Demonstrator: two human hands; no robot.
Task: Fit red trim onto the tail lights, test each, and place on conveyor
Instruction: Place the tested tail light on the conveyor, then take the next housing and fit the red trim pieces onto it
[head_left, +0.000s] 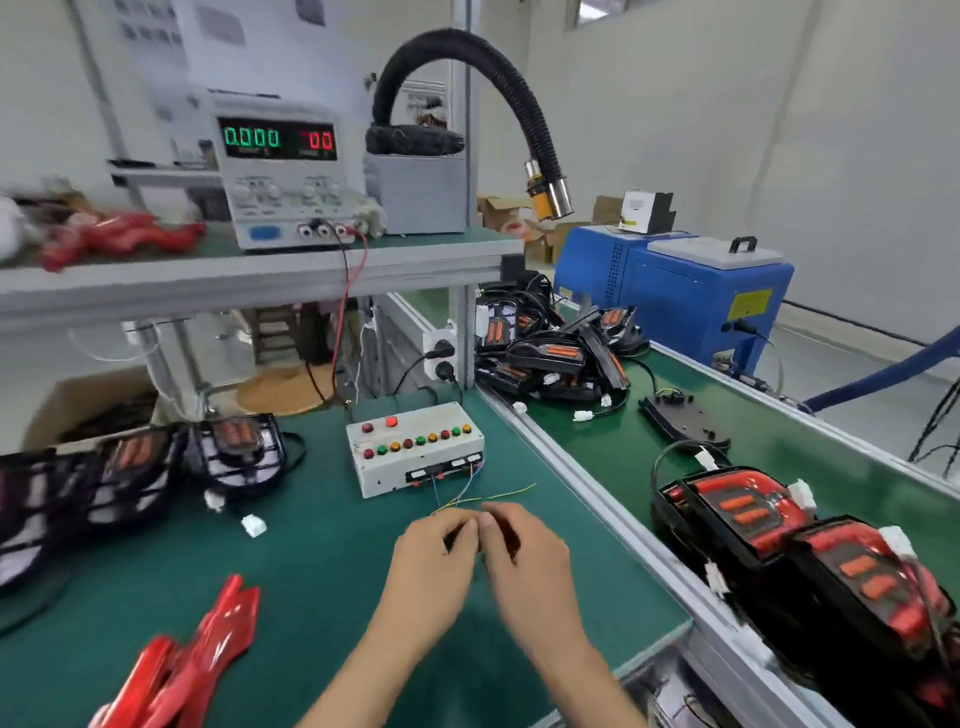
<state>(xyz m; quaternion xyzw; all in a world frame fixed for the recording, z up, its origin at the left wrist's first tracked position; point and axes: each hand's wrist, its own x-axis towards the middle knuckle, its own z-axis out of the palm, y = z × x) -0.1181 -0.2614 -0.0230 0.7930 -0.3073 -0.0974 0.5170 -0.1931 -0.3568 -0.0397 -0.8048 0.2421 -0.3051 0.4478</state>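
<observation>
My left hand (434, 558) and my right hand (524, 556) meet fingertip to fingertip over the green bench mat, just in front of the white test box (413, 449). Both pinch the thin coloured wires (483, 499) that trail from the box; blur hides the exact grip. Red trim pieces (192, 660) lie at the near left. Untrimmed tail lights (140, 467) sit at the left of the bench. Two tail lights with red trim (810, 551) lie on the conveyor (779, 441) at the right.
A power supply (283, 171) reading zero stands on the upper shelf beside more red trim (119, 239). A heap of untrimmed tail lights (550, 353) lies on the far belt. A black hose (498, 98) arches overhead. A blue machine (675, 291) stands beyond the conveyor.
</observation>
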